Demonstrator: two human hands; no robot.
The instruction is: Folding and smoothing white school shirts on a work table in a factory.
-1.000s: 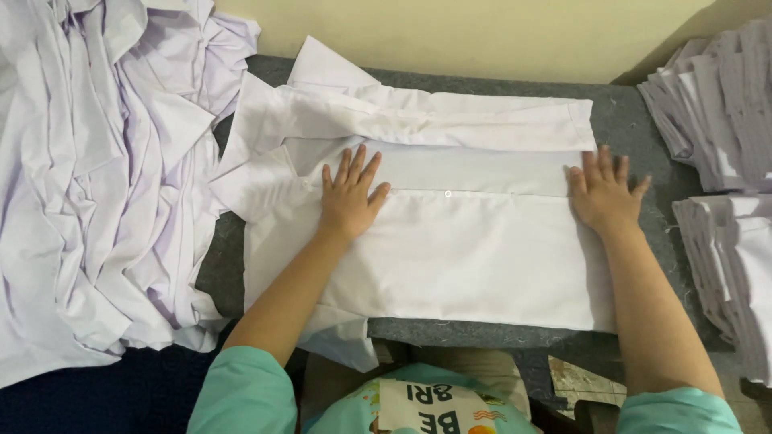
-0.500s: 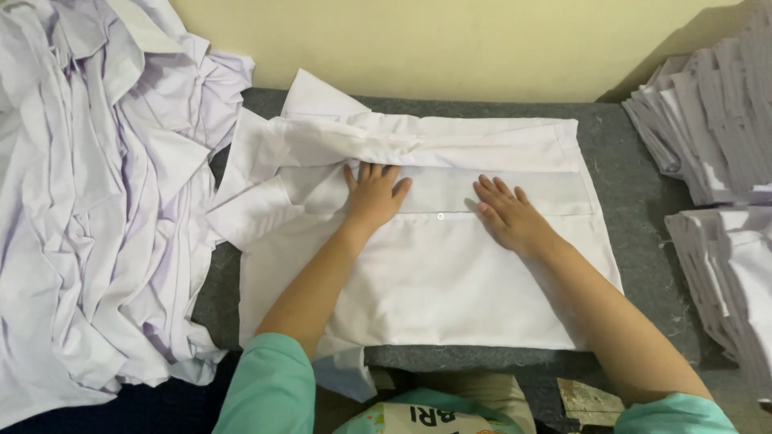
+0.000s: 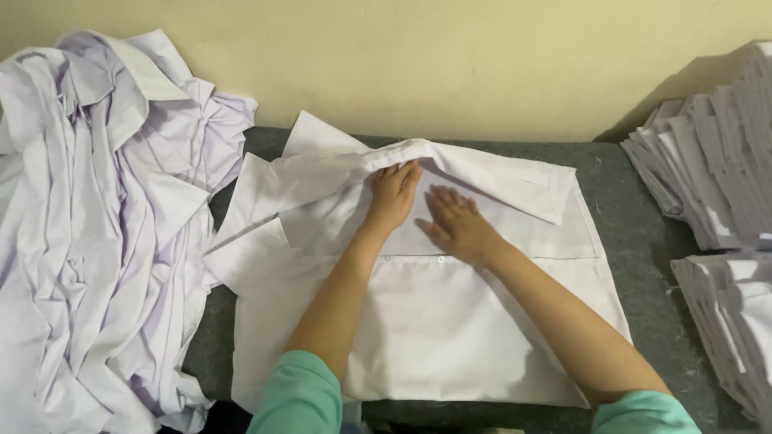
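- Soft, even, warm indoor light; nothing is dim
- A dark shadow falls on the wall (image 3: 643, 112) at upper right, beside the stacked folded shirts (image 3: 716, 177)
- The white shirt (image 3: 450, 321) at centre is bright, its folds low in contrast
- Focus is mildly soft throughout; no glare

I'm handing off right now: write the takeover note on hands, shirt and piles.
Left hand: flat on the white shirt, fingertips under the folded top flap.
Right hand: flat beside it, palm down.
Shirt lies spread on the grey table, top part folded over.
Unfolded heap on the left; folded stacks on the right.
Left: the shirt's fold is unfinished.
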